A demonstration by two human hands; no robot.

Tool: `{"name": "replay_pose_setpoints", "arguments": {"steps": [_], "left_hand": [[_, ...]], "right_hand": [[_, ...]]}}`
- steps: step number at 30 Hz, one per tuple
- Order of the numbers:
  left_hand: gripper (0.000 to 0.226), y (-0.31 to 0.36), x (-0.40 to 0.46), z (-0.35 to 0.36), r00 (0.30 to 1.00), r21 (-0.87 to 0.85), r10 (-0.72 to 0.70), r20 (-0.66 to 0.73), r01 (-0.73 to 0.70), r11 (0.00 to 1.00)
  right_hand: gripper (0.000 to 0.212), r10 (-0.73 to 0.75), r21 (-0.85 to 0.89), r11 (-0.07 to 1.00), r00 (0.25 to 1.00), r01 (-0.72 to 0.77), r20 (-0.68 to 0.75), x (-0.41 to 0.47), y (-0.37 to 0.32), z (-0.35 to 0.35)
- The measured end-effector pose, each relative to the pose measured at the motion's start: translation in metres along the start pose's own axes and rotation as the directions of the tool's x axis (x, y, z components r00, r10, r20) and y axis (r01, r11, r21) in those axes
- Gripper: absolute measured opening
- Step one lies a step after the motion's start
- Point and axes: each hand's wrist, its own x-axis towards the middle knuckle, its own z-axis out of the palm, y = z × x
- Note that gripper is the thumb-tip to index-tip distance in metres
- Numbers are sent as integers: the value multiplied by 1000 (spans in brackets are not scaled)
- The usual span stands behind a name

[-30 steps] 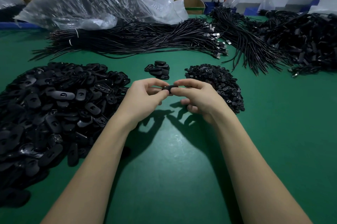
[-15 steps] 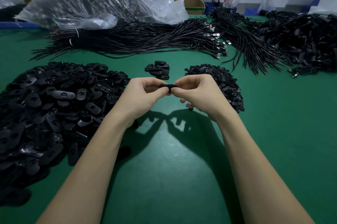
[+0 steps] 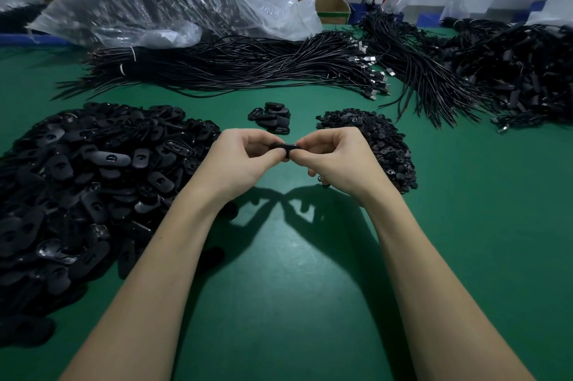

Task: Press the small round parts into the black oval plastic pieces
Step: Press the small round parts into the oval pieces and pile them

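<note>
Black oval piece (image 3: 286,146) held above the green surface (image 3: 279,287), mostly hidden by fingers; long axis runs left to right. Left hand (image 3: 245,160) and right hand (image 3: 336,160) each pinch one end. Whether a round part is seated cannot be determined.
</note>
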Motion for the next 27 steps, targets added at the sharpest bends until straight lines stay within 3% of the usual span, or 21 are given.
{"name": "replay_pose_setpoints", "arguments": {"steps": [18, 23, 25, 27], "left_hand": [[19, -2, 1, 8, 999, 134, 48, -18, -45, 990], [7, -6, 0, 10, 1000, 95, -15, -10, 15, 995], [0, -10, 0, 13, 997, 152, -46, -55, 54, 987], [12, -12, 0, 15, 994, 259, -37, -107, 64, 964]], "right_hand": [[11, -48, -35, 998, 999, 48, -6, 2, 11, 4], [6, -18, -42, 999, 999, 20, 42, 4, 14, 1], [4, -4, -93, 996, 999, 8, 49, 6, 16, 2], [6, 13, -98, 995, 1000, -11, 13, 9, 19, 2]]}}
